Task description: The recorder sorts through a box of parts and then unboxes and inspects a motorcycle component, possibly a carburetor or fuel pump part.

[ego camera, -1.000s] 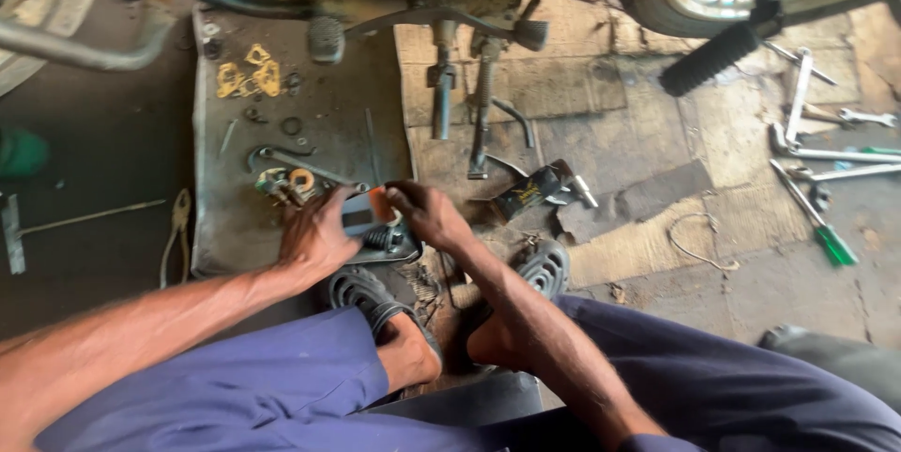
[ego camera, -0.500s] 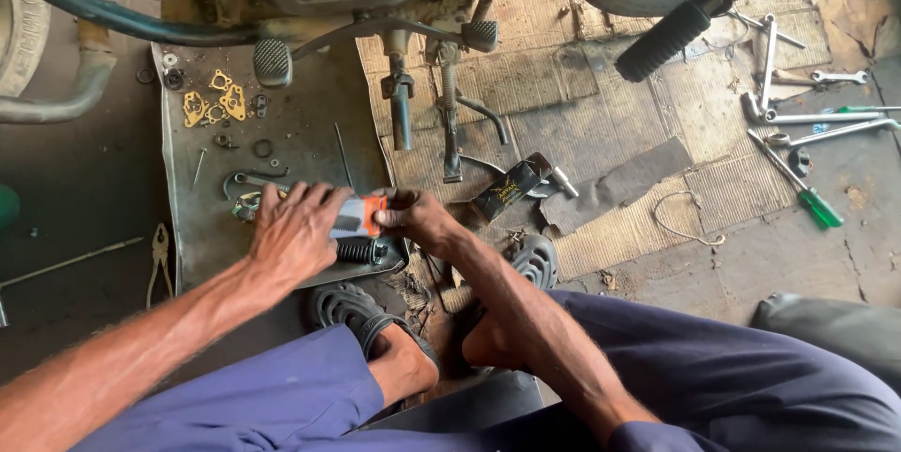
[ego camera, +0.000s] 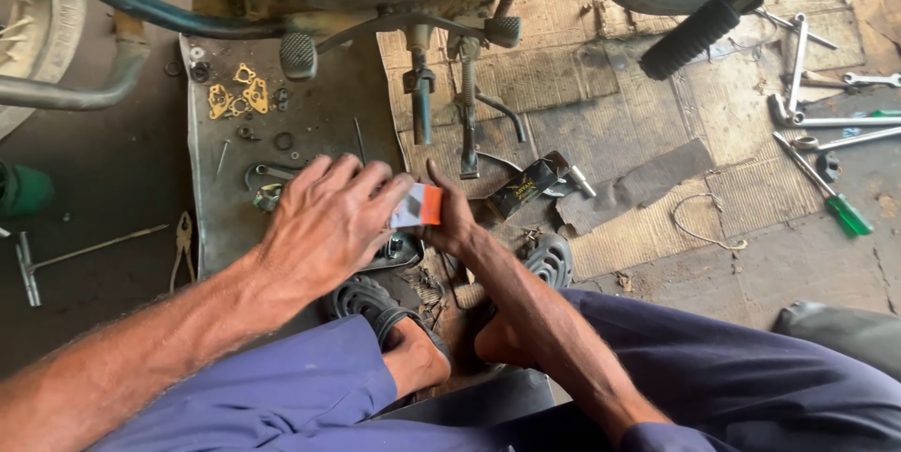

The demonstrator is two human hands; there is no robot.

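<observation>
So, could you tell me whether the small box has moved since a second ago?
Cannot tell: the box sits between both hands beside the tray as before, but the camera shifted.

**Floor and what lies on it**

I note a stained concrete floor [ego camera: 103,180] carrying a grey metal sheet [ego camera: 319,123] and worn cardboard [ego camera: 601,86]. On the sheet lie brass gaskets [ego camera: 236,97] and small rings. Pliers [ego camera: 182,245] and a T-handle wrench [ego camera: 56,260] lie on the bare floor beside it. Spanners [ego camera: 826,121] and a green-handled screwdriver [ego camera: 831,194] lie toward the other side.

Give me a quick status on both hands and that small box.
Left hand and right hand both grip the small white-and-orange cardboard box. Held above the grey metal tray. Nothing blocking.
</observation>
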